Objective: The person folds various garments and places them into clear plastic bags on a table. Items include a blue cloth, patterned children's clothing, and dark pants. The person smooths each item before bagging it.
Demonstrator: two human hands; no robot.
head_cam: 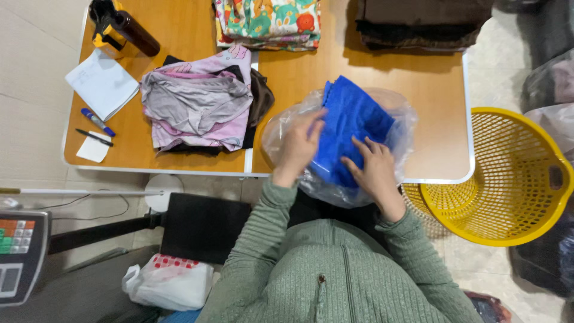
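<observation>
**Desk:** What do the hands have, and what is it made of?

**Photographer:** A folded blue cloth (350, 128), thick and nubbly like a towel, sits half inside a clear plastic bag (399, 122) that crinkles and shines. It lies at the near edge of the surface, right in front of the person. The left hand (301, 143) lies on the bag's left side, fingers (315, 121) spread and pressing the cloth's edge through the film. The right hand (375, 164) rests on the lower part of the cloth, fingers slightly apart and laid flat on it, not closed around it.

**Desk:** The setting?

**Photographer:** A wooden surface (299, 78) with a white rim, two tops set side by side, stands over a pale tiled floor (30, 60). The person wears a ribbed green zip top (335, 275).

**Desk:** What lies around?

**Photographer:** A rumpled heap of pink and grey clothes (197, 104) just left of the bag, a printed colourful fabric stack (269, 23) and dark folded cloth (418, 24) at the far edge. A white notepad (101, 82), a blue marker (97, 122), a pen (94, 137) and a dark bottle (134, 33) sit far left. A yellow mesh basket (508, 179) stands on the floor to the right, a scale keypad (18, 251) lower left.
</observation>
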